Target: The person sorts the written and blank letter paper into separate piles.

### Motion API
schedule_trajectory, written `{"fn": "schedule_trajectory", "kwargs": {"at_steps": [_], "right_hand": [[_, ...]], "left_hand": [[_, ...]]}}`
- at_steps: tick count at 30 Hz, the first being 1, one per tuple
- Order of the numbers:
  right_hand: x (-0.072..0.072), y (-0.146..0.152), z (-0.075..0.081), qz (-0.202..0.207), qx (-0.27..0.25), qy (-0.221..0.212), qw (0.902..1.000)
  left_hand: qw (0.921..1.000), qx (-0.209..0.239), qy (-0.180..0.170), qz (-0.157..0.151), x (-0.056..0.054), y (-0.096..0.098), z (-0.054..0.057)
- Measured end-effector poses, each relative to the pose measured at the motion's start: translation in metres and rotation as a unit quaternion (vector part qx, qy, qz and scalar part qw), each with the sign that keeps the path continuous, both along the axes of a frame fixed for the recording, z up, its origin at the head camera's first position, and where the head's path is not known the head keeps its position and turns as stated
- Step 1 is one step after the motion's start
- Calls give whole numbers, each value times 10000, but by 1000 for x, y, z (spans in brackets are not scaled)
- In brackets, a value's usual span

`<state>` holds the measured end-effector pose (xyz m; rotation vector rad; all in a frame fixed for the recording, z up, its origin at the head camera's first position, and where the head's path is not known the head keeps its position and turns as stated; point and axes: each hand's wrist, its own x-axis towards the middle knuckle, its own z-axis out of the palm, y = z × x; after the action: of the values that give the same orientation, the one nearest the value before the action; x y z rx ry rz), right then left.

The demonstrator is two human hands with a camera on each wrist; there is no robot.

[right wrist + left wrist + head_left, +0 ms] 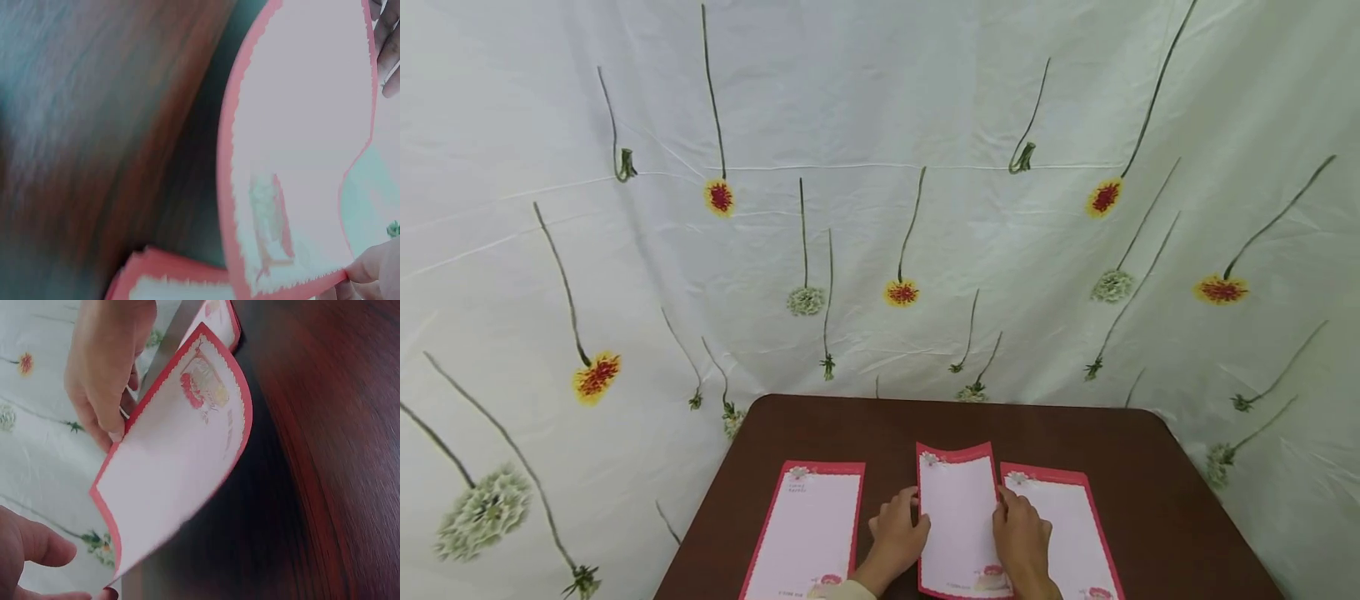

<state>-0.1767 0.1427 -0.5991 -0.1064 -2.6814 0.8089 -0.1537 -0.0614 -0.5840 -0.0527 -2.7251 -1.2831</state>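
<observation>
A white notepaper sheet (957, 521) with a scalloped pink border is held between both hands over the brown table. It bows upward, and its near part shows a printed cake-like picture. At the sheet's right edge, my right hand (1024, 537) pinches it between thumb and fingers, also visible in the right wrist view, where the right thumb (370, 265) lies on the border. On the opposite edge, my left hand (897, 533) has its fingertips at the border, while the left thumb (47, 544) stands apart from the paper.
Similar pink-bordered sheets lie flat either side: a left sheet (808, 529) with small writing near its top, and a right sheet (1067, 529) partly behind my right hand. The dark brown table (842, 429) ends at a white flowered curtain (880, 225).
</observation>
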Motion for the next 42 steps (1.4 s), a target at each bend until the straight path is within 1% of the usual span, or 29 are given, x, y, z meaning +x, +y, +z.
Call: {"fn": "schedule_trajectory", "kwargs": {"at_steps": [3,8,11,15,19,24,28,32,35,39,42], "right_hand": [[0,8,3,-66,-60,17,10000],[2,26,7,-197,-81,-5,9998],[3,39,8,-294,-129,-48,9995],[5,53,7,-427,-161,88,9989],[8,65,4,-603,-238,250,9976],[11,79,4,-827,-336,268,9956],[11,89,5,-999,-365,317,9938],[11,99,3,-1134,-343,456,9919],[12,107,2,-1229,-431,334,9909],[14,115,3,-1299,-556,12,9900],[15,119,1,-1337,-569,-57,9894]], "left_hand": [[9996,128,-54,-255,-1,7,0],[9977,310,-119,-588,-1,21,2],[9960,385,-215,-772,-2,30,3],[9940,354,-323,-986,-5,40,2],[9906,343,-368,-1270,-6,50,1],[9856,380,-448,-1588,-8,62,-1],[9819,408,-516,-1778,-8,71,-1],[9782,389,-719,-1907,-8,80,0],[9762,318,-826,-1978,-8,87,0],[9746,243,-810,-2075,-8,96,2],[9733,182,-815,-2139,-8,102,2]]}}
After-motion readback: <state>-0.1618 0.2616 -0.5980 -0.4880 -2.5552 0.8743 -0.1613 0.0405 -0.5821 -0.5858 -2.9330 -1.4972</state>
